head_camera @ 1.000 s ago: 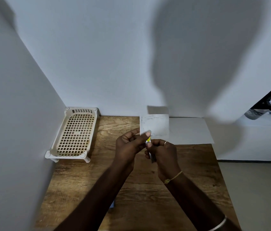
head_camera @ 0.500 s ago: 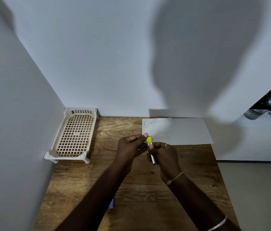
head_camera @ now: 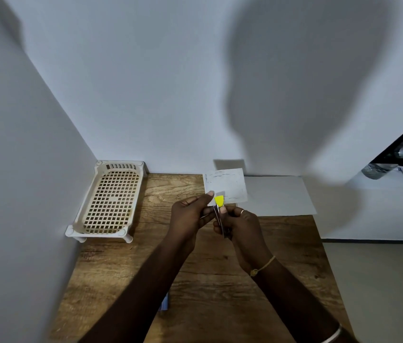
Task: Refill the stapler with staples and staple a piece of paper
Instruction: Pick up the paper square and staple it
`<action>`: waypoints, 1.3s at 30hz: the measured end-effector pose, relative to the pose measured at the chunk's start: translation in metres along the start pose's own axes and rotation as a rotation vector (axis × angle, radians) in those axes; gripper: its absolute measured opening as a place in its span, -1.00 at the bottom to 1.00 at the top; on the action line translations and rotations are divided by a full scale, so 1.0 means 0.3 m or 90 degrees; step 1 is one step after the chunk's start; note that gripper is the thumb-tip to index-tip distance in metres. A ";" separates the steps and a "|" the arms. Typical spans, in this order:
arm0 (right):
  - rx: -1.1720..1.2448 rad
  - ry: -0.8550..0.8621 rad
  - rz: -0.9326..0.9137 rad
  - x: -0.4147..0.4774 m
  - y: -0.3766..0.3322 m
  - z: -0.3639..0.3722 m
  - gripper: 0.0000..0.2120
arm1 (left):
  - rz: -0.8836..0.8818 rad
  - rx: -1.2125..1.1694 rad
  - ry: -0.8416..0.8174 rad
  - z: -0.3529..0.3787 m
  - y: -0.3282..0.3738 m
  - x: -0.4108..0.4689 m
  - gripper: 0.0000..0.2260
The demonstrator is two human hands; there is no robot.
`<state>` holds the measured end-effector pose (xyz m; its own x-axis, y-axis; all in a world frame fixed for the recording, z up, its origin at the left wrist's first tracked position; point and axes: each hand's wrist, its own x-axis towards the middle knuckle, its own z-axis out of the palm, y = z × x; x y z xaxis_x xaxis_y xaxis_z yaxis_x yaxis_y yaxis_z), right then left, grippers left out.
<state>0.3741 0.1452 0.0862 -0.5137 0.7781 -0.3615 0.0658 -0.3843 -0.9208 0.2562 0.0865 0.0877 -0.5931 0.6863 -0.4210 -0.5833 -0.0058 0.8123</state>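
Item: small slim metal stapler with a yellow plastic tip [head_camera: 220, 211], held upright above the brown wood-grain tabletop [head_camera: 220, 280], at mid-height between both hands.
Right hand [head_camera: 242, 226]: closed around the stapler's lower body, seemingly to steady it.
Left hand [head_camera: 190, 214]: fingertips pinched at the stapler's upper part beside the yellow tip; what is pinched is too small to be told.
Small white paper slip with faint marks [head_camera: 227, 184]: raised just behind the tip, probably placed for stapling.
Larger white sheet [head_camera: 279, 196]: laid flat by the wall, apart.
Cream perforated plastic tray [head_camera: 111, 199]: set aside in the left corner.
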 end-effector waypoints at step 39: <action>-0.034 -0.002 -0.016 -0.015 0.030 -0.022 -0.87 | -0.071 -0.052 0.053 -0.003 -0.015 0.021 -0.88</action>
<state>0.3826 0.1416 0.0786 -0.5191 0.7851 -0.3380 0.0984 -0.3379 -0.9360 0.2546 0.0900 0.0811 -0.5645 0.6235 -0.5409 -0.6889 0.0050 0.7248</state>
